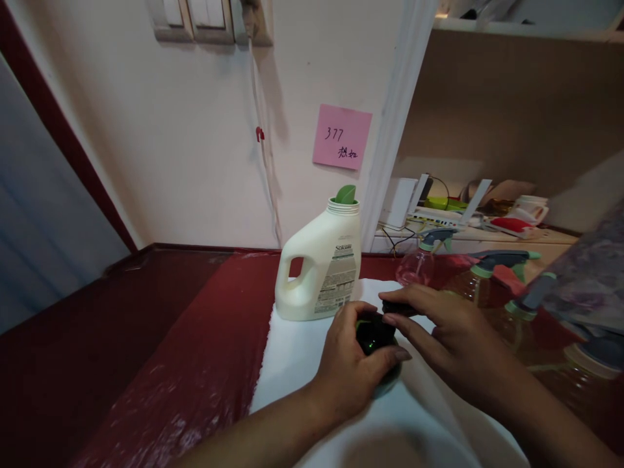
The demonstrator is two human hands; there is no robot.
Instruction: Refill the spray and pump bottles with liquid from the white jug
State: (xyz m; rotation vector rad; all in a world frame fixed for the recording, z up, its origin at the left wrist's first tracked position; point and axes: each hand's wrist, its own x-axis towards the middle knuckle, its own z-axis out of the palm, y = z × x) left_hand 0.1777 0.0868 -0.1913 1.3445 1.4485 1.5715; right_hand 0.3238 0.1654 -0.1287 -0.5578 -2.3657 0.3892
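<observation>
My left hand (pixel 348 364) is wrapped round a dark, glossy green container (pixel 373 333) with a rounded top, low over the white cloth. Just above its right side, my right hand (pixel 448 331) pinches a small flat black piece, perhaps a cap (pixel 397 308), between thumb and fingers. Whether that piece touches the container, I cannot tell. Behind my hands stands a cream detergent jug (pixel 316 266), upright on the white cloth (pixel 287 351). Its threaded neck has no screw cap on it, and a green spout (pixel 346 194) rises from the opening.
Several clear spray bottles (pixel 482 286) with grey-green trigger heads line the right side, close to my right forearm. Red plastic sheeting (pixel 195 338) covers the table. A white router (pixel 439 218) sits on the shelf behind. A pink note (pixel 342 136) and a cable (pixel 266 162) are on the wall.
</observation>
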